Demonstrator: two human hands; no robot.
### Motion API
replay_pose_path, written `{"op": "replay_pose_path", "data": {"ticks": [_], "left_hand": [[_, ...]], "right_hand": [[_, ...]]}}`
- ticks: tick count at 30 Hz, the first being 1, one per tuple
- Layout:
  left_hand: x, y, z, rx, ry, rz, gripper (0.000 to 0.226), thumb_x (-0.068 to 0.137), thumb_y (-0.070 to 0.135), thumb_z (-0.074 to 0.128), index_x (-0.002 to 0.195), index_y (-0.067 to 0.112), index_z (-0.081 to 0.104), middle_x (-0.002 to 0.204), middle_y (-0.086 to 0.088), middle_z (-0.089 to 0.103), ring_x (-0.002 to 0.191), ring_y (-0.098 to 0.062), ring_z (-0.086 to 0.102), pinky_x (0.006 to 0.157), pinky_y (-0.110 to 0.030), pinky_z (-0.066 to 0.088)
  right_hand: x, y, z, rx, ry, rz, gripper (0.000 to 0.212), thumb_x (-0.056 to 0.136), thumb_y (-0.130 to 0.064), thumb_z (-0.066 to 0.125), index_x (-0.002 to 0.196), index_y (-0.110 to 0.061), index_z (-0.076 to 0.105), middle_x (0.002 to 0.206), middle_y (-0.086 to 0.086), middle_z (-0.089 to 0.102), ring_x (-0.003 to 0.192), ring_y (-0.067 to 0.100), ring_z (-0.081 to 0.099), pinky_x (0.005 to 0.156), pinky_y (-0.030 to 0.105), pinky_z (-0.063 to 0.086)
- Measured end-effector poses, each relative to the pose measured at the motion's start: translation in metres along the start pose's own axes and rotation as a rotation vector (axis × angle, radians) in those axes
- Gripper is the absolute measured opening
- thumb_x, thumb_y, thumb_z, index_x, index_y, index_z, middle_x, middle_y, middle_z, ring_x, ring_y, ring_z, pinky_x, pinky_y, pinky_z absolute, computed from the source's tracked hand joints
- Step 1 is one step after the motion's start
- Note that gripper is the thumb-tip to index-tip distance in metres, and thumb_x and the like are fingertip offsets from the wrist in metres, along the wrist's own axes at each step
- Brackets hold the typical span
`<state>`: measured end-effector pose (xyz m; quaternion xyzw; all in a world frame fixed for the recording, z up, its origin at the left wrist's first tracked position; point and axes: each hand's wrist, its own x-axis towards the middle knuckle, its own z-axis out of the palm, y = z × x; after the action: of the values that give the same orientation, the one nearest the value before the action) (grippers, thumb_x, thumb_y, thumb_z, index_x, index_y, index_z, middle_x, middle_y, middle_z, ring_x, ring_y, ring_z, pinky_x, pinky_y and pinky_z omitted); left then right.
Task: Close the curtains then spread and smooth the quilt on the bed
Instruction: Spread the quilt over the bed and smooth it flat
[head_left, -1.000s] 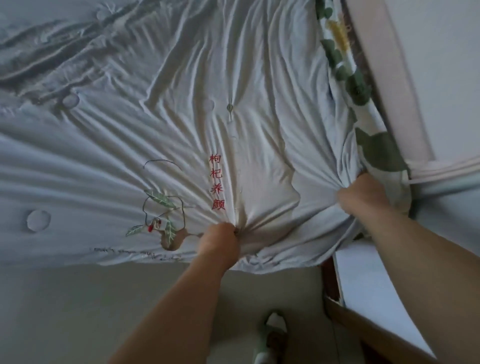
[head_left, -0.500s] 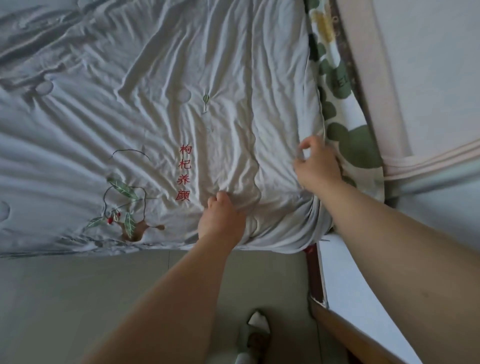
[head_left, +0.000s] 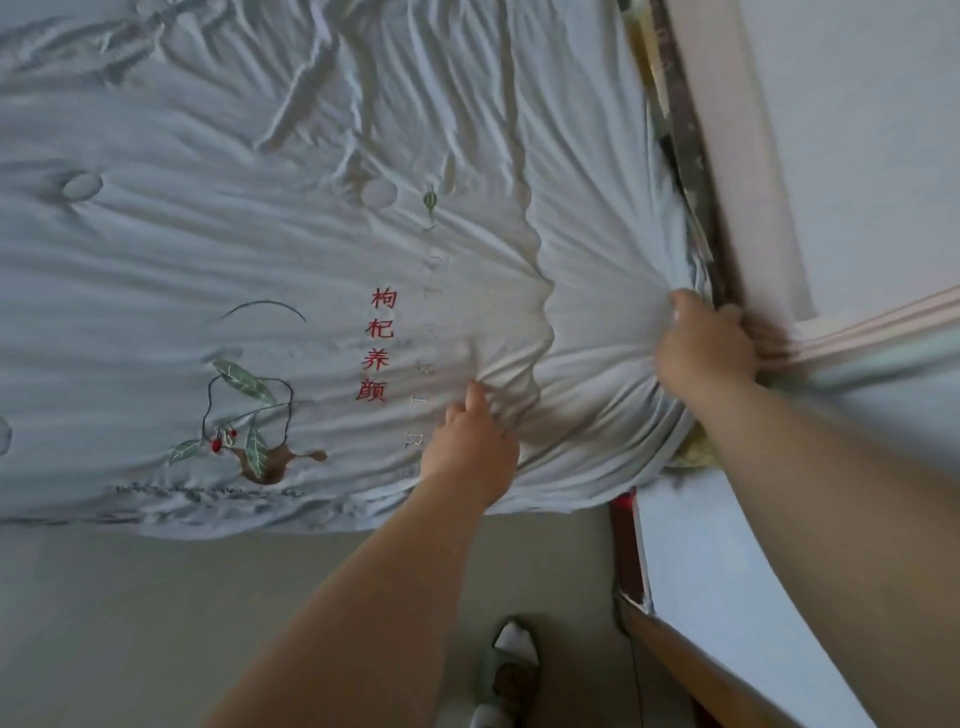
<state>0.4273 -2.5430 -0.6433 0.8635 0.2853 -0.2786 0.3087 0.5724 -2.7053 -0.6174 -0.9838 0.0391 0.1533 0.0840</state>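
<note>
You are working on the spreading step. The quilt (head_left: 249, 270) is lying across the bed (head_left: 623, 512), filling the view from 9 o'clock round through 12 to 2 o'clock. Its near edge is hanging over the floor (head_left: 156, 623) at 7 o'clock. Long creases are running across it, and deeper rumples are sitting up at 11 o'clock. The wall (head_left: 857, 156) is closing off the side from 1 to 3 o'clock.

At 3 o'clock your right hand (head_left: 706, 345) is curling round a gathered bunch of the quilt's corner, right beside the wall, with folds fanning out from the fist. Just below centre, toward 6 o'clock, your left hand (head_left: 470, 447) is pinching a smaller ridge of cloth under the thumb; its fingers are mostly hiding in the folds.

The embroidery (head_left: 249, 415) is sitting at 8 o'clock and your slipper (head_left: 511, 660) at 6 o'clock. No curtains are showing.

Judging from this, the next move is calling for drawing the corner square toward 4 o'clock. After that you would be letting go and sweeping flat palms outward toward the 11 o'clock rumples.
</note>
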Motion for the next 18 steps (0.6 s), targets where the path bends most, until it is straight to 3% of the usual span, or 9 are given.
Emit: {"op": "replay_pose_path", "data": {"ticks": [2,5,9,12,14,18], "left_hand": [[-0.001,0.001,0.001,-0.015,0.002,-0.014,0.070,0.090,0.019,0.046,0.149,0.017,0.010,0.142,-0.014,0.036,0.127,-0.034,0.042,0.098,-0.043,0.039],[-0.006,0.005,0.002,-0.041,-0.012,-0.028,0.063,0.091,0.017,0.045,0.146,0.014,0.015,0.141,-0.015,0.036,0.125,-0.035,0.043,0.094,-0.042,0.039],[-0.018,0.008,0.007,-0.050,-0.013,-0.022,0.055,0.093,0.023,0.043,0.142,0.012,0.019,0.142,-0.018,0.035,0.123,-0.039,0.045,0.093,-0.045,0.042],[-0.023,0.010,0.013,-0.033,0.012,-0.020,0.061,0.093,0.020,0.043,0.146,0.013,0.013,0.138,-0.018,0.042,0.119,-0.038,0.049,0.086,-0.042,0.042],[-0.028,0.014,0.015,-0.006,0.067,0.018,0.064,0.091,0.018,0.042,0.148,0.019,0.012,0.131,-0.014,0.050,0.112,-0.036,0.053,0.076,-0.038,0.039],[-0.034,0.026,0.018,0.020,0.095,0.108,0.065,0.088,0.015,0.044,0.146,0.020,0.016,0.122,-0.012,0.055,0.107,-0.035,0.055,0.074,-0.036,0.037]], "right_hand": [[-0.004,0.002,0.000,0.019,-0.033,-0.038,0.047,0.093,-0.021,0.042,0.139,-0.024,0.034,0.130,0.023,0.042,0.110,0.046,0.050,0.091,0.043,0.041],[-0.023,0.016,-0.004,0.152,-0.118,-0.155,0.069,0.084,-0.034,0.058,0.144,-0.032,0.022,0.126,0.017,0.055,0.112,0.039,0.054,0.089,0.037,0.042],[-0.049,0.037,0.004,0.320,-0.310,-0.228,0.105,0.074,-0.017,0.077,0.151,-0.032,0.008,0.149,0.003,0.037,0.132,0.024,0.042,0.090,0.019,0.028],[-0.058,0.056,0.011,0.202,-0.213,-0.305,0.083,0.079,-0.003,0.060,0.145,-0.037,0.021,0.138,0.010,0.045,0.115,0.036,0.051,0.086,0.026,0.039],[-0.060,0.075,0.001,0.117,-0.099,-0.246,0.070,0.080,0.000,0.050,0.137,-0.036,0.032,0.122,0.017,0.054,0.103,0.040,0.056,0.078,0.034,0.041],[-0.058,0.096,-0.011,-0.037,0.009,-0.161,0.064,0.085,0.000,0.041,0.138,-0.033,0.026,0.106,0.027,0.057,0.094,0.045,0.058,0.078,0.043,0.047]]}}
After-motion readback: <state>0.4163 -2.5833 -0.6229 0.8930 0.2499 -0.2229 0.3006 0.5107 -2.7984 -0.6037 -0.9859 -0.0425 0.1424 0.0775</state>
